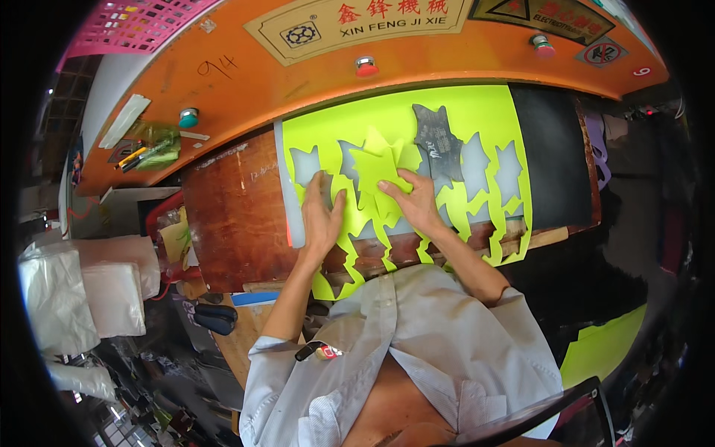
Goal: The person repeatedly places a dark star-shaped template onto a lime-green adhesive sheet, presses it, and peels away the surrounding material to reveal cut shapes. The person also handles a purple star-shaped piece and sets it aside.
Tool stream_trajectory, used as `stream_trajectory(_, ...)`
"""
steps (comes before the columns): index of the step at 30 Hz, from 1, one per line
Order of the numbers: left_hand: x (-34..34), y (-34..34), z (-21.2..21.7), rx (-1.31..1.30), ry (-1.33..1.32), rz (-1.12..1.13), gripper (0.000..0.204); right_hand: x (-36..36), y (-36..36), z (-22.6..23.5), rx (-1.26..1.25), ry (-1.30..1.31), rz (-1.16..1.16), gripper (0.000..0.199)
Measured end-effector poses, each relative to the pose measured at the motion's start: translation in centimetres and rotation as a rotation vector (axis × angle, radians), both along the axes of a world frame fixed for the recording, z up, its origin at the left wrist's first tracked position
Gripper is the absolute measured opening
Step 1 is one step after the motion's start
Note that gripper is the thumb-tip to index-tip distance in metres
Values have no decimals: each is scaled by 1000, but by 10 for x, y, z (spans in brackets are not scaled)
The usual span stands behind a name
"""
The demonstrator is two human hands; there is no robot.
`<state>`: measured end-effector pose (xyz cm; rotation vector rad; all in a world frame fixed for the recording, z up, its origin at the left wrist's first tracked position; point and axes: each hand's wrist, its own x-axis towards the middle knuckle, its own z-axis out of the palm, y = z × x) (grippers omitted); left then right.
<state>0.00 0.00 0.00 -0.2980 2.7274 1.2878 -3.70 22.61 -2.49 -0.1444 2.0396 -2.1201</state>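
Left hand (322,216) lies flat, fingers spread, on the neon-yellow die-cut foam sheet (477,112). Right hand (414,200) presses open-fingered on loose yellow star-shaped cutouts (378,165), beside the dark metal cutting die (438,141).

Both bare forearms reached forward from short pale sleeves. The left hand (322,216) lay flat, palm down, fingers together and pointing away from the body, thumb spread to its right. The right hand (414,201) sat just beside it and slightly farther forward, palm down, fingers angled left toward the other hand's fingertips.
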Motion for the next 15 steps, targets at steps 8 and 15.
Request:
stream_trajectory(8,-25,11,-2,680,-261,-137,48,-17,-15,4,124,23,196,27)
stream_trajectory(15,-29,8,-14,637,-250,-91,37,-12,-50,-17,77,9,-63,51)
